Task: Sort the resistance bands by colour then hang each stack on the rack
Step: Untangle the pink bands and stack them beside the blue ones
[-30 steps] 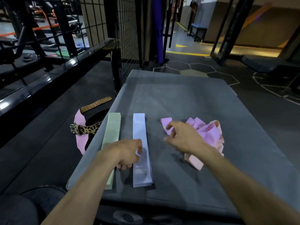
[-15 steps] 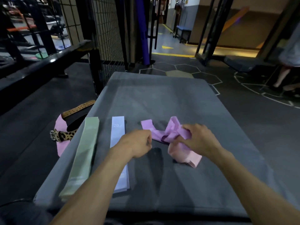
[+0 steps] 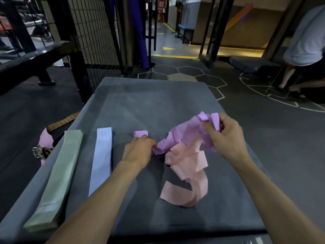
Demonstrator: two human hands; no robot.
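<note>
A flat stack of green bands (image 3: 58,175) lies along the left side of the grey padded platform (image 3: 158,103). Beside it lies a flat pale blue band (image 3: 102,155). My left hand (image 3: 138,150) pinches one end of a purple band (image 3: 182,136), and my right hand (image 3: 226,138) grips its other end, raised off the surface. The purple band stretches between both hands. Tangled pale pink bands (image 3: 190,171) hang and trail below it onto the platform.
A leopard-print belt (image 3: 42,152) and a pink strap lie on the floor left of the platform. A black wire-mesh rack (image 3: 91,32) stands behind on the left. A person (image 3: 302,50) crouches at the far right.
My left hand left the blue band and took hold of the purple band. My right hand lifted the purple band up and right, pulling the pink bands out of the heap.
</note>
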